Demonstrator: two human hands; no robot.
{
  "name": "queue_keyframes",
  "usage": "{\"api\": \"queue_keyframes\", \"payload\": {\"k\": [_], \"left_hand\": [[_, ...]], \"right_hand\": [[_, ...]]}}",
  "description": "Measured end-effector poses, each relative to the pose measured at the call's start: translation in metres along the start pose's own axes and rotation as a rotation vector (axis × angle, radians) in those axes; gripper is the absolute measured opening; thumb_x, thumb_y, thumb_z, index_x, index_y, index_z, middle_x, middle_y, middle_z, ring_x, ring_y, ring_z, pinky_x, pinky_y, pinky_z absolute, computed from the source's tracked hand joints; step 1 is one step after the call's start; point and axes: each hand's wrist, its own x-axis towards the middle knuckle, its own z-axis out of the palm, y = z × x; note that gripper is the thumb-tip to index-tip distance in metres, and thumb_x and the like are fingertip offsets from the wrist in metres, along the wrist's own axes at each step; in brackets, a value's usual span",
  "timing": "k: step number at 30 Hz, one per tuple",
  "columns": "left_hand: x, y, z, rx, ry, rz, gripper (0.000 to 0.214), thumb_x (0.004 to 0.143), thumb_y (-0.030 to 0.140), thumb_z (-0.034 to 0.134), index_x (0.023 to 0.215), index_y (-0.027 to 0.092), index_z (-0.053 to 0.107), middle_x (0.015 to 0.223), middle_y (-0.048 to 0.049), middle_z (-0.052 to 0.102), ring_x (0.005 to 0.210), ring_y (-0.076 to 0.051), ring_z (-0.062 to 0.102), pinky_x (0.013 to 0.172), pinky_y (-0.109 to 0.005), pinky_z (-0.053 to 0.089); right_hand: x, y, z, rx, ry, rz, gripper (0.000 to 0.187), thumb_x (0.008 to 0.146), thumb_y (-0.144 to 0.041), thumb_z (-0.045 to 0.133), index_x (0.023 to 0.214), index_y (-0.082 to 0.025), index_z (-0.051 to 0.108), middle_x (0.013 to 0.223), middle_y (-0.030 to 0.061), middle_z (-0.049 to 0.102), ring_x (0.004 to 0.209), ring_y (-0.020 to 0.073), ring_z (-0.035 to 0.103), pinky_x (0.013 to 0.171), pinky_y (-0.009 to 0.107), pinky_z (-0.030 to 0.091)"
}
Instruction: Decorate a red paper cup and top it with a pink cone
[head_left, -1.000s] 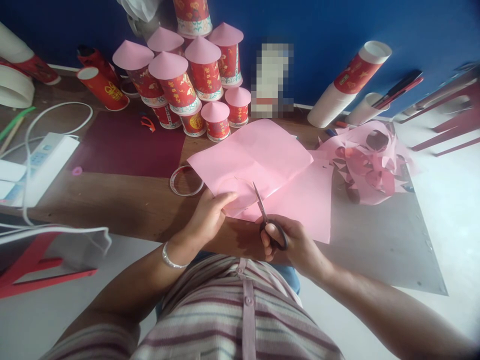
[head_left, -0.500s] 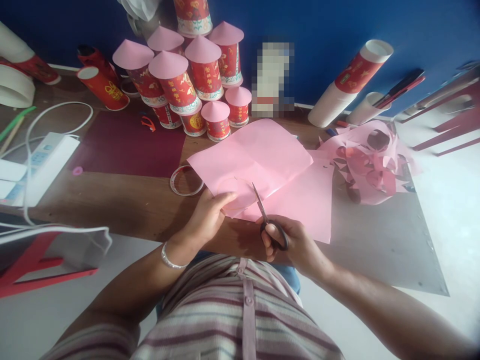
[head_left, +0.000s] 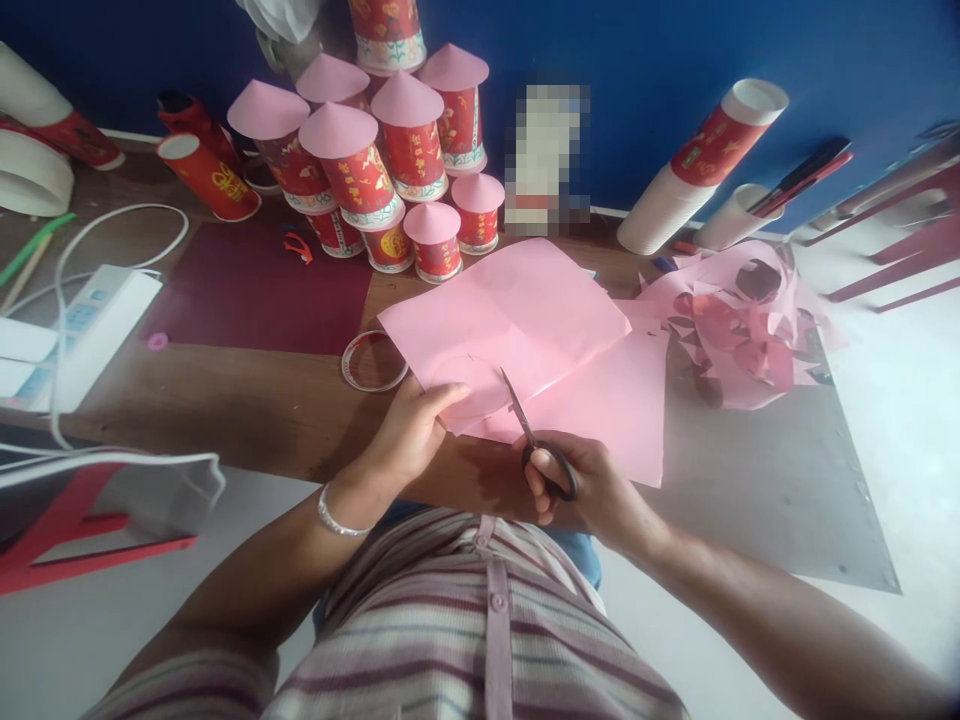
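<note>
My left hand (head_left: pixel 416 425) pinches the near left edge of a pink paper sheet (head_left: pixel 517 310), thumb on top and the other fingers underneath. A circle is drawn on the sheet beside my thumb. In my right hand (head_left: pixel 577 475) is a pair of scissors (head_left: pixel 531 425) with dark handles, its blades at the right side of the drawn circle. Whether the blades are fully closed is too small to tell. A second pink sheet (head_left: pixel 626 420) lies beneath on the wooden table (head_left: pixel 300 400).
Red paper cups with pink cone tops (head_left: pixel 349 170) are stacked at the back. A roll of tape (head_left: pixel 373 360) lies left of the sheet. Pink paper scraps (head_left: pixel 742 340) pile up at right, near stacked white cups (head_left: pixel 660 210). A white power strip (head_left: pixel 112 330) is at far left.
The pink sheet and my left hand have shifted very slightly. The scissors stay at the right side of the circle, in nearly the same place.
</note>
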Motion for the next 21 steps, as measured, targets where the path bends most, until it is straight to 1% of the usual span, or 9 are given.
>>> {"api": "queue_keyframes", "payload": {"k": [5,8,14,18,21], "left_hand": [[0.000,0.001,-0.002,0.029,0.013,0.002,0.030,0.072,0.022,0.080,0.101,0.013,0.073,0.101,-0.0074,0.076,0.104,-0.025,0.070,0.100,-0.038,0.053],[0.000,0.001,-0.004,0.027,0.012,0.002,0.032,0.073,0.022,0.079,0.104,0.013,0.073,0.102,-0.0071,0.076,0.104,-0.025,0.070,0.099,-0.038,0.053],[0.001,0.000,-0.008,0.043,-0.008,0.007,0.035,0.074,0.022,0.079,0.108,0.014,0.074,0.105,-0.0078,0.077,0.107,-0.026,0.070,0.101,-0.038,0.053],[0.003,-0.001,-0.014,0.067,-0.007,0.017,0.034,0.074,0.024,0.079,0.106,0.013,0.073,0.107,-0.0093,0.076,0.110,-0.028,0.069,0.101,-0.040,0.054],[0.003,-0.003,-0.019,0.100,0.010,0.023,0.032,0.072,0.024,0.079,0.101,0.014,0.074,0.106,-0.0099,0.076,0.111,-0.030,0.069,0.098,-0.042,0.056]], "right_hand": [[0.001,0.000,-0.001,0.001,-0.012,0.008,0.046,0.087,-0.060,0.072,0.089,-0.015,0.064,0.063,-0.0042,0.057,0.049,0.0082,0.055,0.047,0.023,0.053],[0.001,0.002,-0.001,0.012,-0.011,0.018,0.046,0.086,-0.060,0.073,0.089,-0.015,0.065,0.064,-0.0040,0.056,0.049,0.0080,0.055,0.047,0.022,0.053],[0.001,0.001,-0.002,0.022,-0.019,0.041,0.047,0.085,-0.061,0.074,0.096,-0.015,0.066,0.064,-0.0041,0.057,0.050,0.0079,0.055,0.046,0.021,0.052],[0.001,0.000,-0.003,0.014,-0.029,0.049,0.048,0.084,-0.061,0.075,0.097,-0.015,0.067,0.064,-0.0042,0.057,0.049,0.0076,0.054,0.045,0.020,0.051],[0.001,0.000,-0.004,0.014,-0.031,0.058,0.050,0.083,-0.060,0.077,0.100,-0.014,0.068,0.064,-0.0044,0.057,0.049,0.0074,0.054,0.044,0.020,0.051]]}}
